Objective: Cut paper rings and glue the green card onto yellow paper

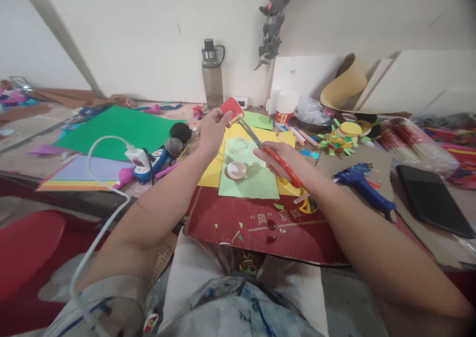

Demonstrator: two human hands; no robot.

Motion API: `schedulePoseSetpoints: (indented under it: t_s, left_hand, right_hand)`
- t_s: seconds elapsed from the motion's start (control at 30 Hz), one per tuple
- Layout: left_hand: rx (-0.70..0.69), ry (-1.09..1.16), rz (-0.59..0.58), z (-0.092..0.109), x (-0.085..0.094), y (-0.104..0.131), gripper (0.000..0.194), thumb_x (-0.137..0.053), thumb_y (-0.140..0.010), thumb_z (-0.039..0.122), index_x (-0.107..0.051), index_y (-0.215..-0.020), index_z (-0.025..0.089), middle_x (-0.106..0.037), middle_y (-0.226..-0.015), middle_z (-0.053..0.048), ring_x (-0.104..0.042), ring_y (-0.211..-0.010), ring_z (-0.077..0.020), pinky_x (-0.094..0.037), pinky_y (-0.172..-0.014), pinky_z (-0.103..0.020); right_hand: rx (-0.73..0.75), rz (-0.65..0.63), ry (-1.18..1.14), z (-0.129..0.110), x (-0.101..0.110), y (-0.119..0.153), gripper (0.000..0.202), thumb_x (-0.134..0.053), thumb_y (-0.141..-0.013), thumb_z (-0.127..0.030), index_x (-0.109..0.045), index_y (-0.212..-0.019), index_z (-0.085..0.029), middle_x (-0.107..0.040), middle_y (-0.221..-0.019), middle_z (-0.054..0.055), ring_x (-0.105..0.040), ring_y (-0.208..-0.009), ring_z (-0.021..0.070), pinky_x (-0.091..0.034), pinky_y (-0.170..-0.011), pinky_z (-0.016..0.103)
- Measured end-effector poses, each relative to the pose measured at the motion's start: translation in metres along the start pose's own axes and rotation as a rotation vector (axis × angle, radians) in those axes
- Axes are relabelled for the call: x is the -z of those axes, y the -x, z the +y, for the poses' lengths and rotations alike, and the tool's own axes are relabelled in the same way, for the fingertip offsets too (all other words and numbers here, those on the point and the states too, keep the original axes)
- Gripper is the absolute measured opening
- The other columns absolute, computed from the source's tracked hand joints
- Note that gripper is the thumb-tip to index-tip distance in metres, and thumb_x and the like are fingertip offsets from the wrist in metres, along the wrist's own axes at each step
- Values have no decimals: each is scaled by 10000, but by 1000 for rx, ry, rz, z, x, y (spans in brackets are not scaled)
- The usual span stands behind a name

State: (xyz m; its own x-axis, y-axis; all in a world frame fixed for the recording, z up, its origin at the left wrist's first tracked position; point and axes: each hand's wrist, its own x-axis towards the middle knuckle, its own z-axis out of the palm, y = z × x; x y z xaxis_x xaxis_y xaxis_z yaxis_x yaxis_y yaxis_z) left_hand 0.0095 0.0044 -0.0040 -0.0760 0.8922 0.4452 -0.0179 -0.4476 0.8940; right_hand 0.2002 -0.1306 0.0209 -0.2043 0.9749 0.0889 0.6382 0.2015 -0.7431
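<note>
My left hand (213, 128) is closed on a red paper cup piece (231, 107), held up above the yellow paper (210, 174). In my right hand (277, 158) are scissors with orange-red handles (282, 166); their blades point up and left, with the tips at the red piece's lower right edge. Below the hands, a light green sheet (253, 183) lies on the yellow paper, bearing a small white round piece (236, 170) and a pale ring (238, 145).
A dark red board (230, 223) with green scraps lies at the front edge. Behind stand a bottle (212, 81) and a paper cup (285, 107). A blue glue gun (366, 188) and black phone (433, 198) lie right; green paper (119, 128) and a white cable (111, 218) are left.
</note>
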Motion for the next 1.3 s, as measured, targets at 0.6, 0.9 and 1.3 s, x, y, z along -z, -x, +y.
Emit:
schedulePoseSetpoints:
  t_s: [0.6,0.9,1.3]
  left_hand:
    - [36,14,-125,8,0,3,245,-816,-785,242,-582,-824,181,-689,-780,14,-661,-739,-97,-546,-697,-213]
    - [120,109,-187,6,4,0,186,-805,-786,245,-641,-811,161,-740,-850,-27,-711,-808,-133,-574,-739,-257]
    - [192,134,-233,10,7,0,222,-838,-774,279,-661,-841,161,-757,-904,-42,-729,-916,-159,-576,-794,-265]
  right_hand:
    - [-85,-20,-14,-12,4,4,469,-587,-938,-611,-410,-708,-242,-466,-576,-47,-478,-515,120,-370,-541,265]
    - [-49,-22,43,-7,3,1,522,-523,-927,-705,-427,-709,-241,-504,-589,-26,-497,-555,137,-363,-573,275]
    - [-36,-65,56,-10,8,3,524,-513,-948,-705,-412,-717,-245,-470,-565,-36,-490,-548,136,-362,-560,271]
